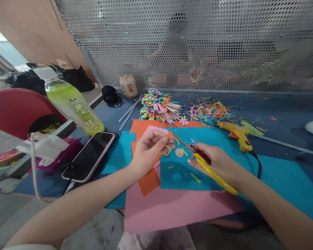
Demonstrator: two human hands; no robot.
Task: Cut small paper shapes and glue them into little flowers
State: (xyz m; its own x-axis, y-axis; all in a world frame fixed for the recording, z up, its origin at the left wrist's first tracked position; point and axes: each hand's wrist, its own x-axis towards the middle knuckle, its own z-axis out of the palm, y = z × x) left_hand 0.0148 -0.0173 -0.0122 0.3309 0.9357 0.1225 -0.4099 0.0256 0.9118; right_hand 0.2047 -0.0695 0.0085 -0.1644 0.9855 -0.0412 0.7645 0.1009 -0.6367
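Pinched in the fingertips of my left hand [147, 151] is a small orange paper piece [170, 134]. My right hand [219, 159] grips scissors [214, 175] with yellow handles, their blades pointing left toward that piece. I cannot tell whether the blades touch it. Below both hands lies a blue paper sheet [177, 182], carrying a pink scalloped paper flower [179, 152] and thin green offcuts [195, 177]. A large pink sheet [172, 211] and an orange sheet [149, 183] extend from beneath the blue one.
Behind the sheets stand a bushy cluster of coloured paper strips [159, 106] and a heap of scraps [210, 111]. A yellow glue gun [238, 134] lies right; a phone [94, 158] and drink bottle [70, 100] are left. A perforated metal panel [135, 41] closes the back.
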